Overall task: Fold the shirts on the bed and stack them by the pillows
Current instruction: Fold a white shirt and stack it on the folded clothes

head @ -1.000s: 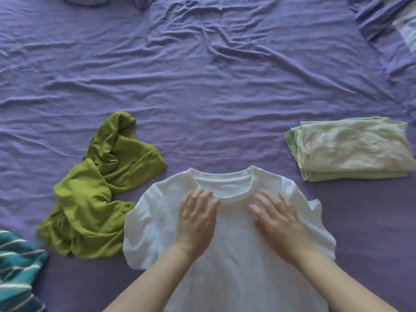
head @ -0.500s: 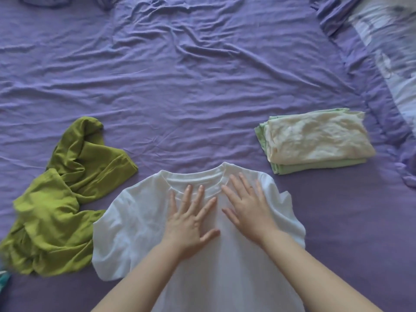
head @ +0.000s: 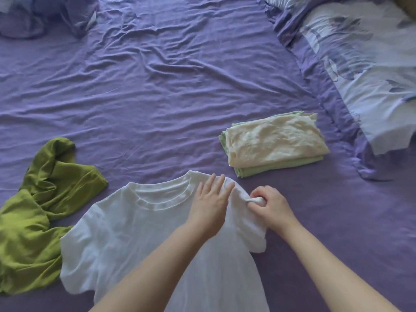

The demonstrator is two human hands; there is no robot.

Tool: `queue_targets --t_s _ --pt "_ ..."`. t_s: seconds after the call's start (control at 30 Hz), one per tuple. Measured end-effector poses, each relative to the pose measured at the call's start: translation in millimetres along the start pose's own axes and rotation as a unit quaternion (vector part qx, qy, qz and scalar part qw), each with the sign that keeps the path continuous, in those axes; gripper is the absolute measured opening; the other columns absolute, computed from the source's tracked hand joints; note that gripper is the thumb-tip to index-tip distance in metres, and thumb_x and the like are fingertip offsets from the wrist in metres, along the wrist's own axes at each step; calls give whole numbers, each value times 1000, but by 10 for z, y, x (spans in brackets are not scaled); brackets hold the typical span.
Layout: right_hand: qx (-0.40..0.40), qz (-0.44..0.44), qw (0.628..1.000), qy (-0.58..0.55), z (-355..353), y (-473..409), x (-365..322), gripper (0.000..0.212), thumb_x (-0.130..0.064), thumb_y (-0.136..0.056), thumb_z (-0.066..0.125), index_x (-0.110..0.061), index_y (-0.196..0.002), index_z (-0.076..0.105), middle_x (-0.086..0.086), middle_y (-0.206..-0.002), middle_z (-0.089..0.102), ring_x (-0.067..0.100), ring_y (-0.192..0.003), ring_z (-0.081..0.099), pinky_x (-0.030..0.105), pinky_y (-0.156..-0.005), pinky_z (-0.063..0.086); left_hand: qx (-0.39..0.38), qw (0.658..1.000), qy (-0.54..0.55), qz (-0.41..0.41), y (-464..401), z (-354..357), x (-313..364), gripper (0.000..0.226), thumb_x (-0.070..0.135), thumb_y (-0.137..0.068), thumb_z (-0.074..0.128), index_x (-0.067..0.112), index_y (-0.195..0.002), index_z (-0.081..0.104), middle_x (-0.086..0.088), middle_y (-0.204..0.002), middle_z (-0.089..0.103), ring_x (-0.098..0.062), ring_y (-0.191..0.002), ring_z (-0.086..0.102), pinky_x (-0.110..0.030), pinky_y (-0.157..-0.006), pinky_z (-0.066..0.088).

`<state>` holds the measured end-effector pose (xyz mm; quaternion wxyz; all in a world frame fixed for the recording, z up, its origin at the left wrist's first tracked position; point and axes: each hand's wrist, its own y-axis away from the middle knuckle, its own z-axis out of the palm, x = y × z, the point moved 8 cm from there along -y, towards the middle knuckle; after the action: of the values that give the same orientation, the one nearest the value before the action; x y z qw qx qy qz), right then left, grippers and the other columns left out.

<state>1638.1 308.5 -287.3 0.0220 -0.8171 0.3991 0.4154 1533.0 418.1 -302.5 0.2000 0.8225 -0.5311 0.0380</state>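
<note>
While lying flat on the purple bed (head: 180, 86), white shirt (head: 139, 233) being pressed by flat left hand (head: 209, 206), right hand (head: 270, 208) pinching its shoulder fabric; folded stack (head: 274, 140) sitting near pillow (head: 364, 64).

White shirt (head: 139, 239): hem cut off by bottom edge; right shoulder partly under left hand (head: 208, 204).
Olive shirt (head: 38, 221): left side cut off at left edge.
Pillow (head: 369, 70): upper right, cropped by top and right edges.
Bundled purple fabric (head: 45, 14): upper left, cropped, kind indeterminable.
</note>
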Motion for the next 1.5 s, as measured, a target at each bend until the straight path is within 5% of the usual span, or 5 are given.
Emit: queue_targets --t_s 0.57,0.77,1.17,1.33,1.5 --pt "-12 65 997 29 -56 228 433 75 -48 -80 65 -24 -141 29 -3 -124 57 15 -117 51 32 -97 33 -2 993 -106 45 -352 42 162 61 8 -88 43 23 -145 27 -1 -133 44 -25 -128 34 -40 -113 17" --pt "104 84 991 -10 -181 307 503 51 -8 -79 62 -15 -127 46 0 -97 57 26 -102 53 37 -90 36 145 984 -105 -20 -327 -434 118 18 19 -62 81 17 -66 64 -4 -74 57 -28 -75 56 -37 -67 43" --pt "95 103 990 26 5 530 561 72 -22 -83 66 -18 -144 28 11 -121 56 31 -114 49 34 -94 34 104 994 -21 32 416 221 578 31 34 -82 55 19 -106 67 -6 -119 63 -33 -115 57 -52 -95 46" --pt "107 57 992 -35 -91 446 462 56 -12 -90 54 -20 -141 33 2 -133 49 19 -114 51 18 -80 35 -69 995 -67 -21 482 687 364 82 74 -84 21 33 -145 -17 8 -151 -28 -26 -138 -31 -58 -109 -20" --pt "130 33 989 -60 -92 504 214 53 -11 -90 54 -20 -140 36 4 -115 53 17 -94 53 14 -70 32 -45 998 34 -34 480 467 280 82 65 -87 37 32 -150 -3 2 -157 -18 -21 -145 -17 -46 -117 -9"
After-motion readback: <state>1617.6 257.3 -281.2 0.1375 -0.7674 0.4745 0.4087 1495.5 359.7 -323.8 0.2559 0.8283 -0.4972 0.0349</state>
